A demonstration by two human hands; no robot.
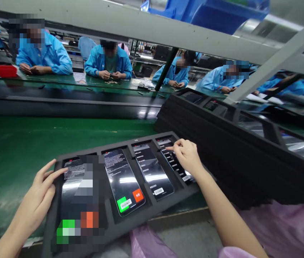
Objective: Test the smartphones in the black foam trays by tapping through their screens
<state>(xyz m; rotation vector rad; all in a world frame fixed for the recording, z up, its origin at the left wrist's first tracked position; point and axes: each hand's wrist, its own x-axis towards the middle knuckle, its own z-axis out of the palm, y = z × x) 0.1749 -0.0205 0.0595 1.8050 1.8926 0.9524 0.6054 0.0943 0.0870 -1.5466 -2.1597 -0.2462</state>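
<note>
A black foam tray (149, 205) lies tilted before me, with several smartphones in its slots. My left hand (35, 199) is at the tray's left end, its fingers stretched out and the index fingertip over the upper left of the leftmost phone (72, 193). Beside that one, a second phone (123, 179) shows text with a green and a red block. A third phone (154, 172) displays a list on a dark screen. Over the rightmost phone (172, 157), my right hand (188, 154) points its index finger at the upper screen, the other fingers curled and holding nothing.
To the right rises a stack of black foam trays (194, 132) with phones in the top one. The green bench (20, 143) extends left. Across a dark channel (60, 104), several people in blue jackets sit working. Overhead runs a pale beam (114, 27) below blue bins (208, 14).
</note>
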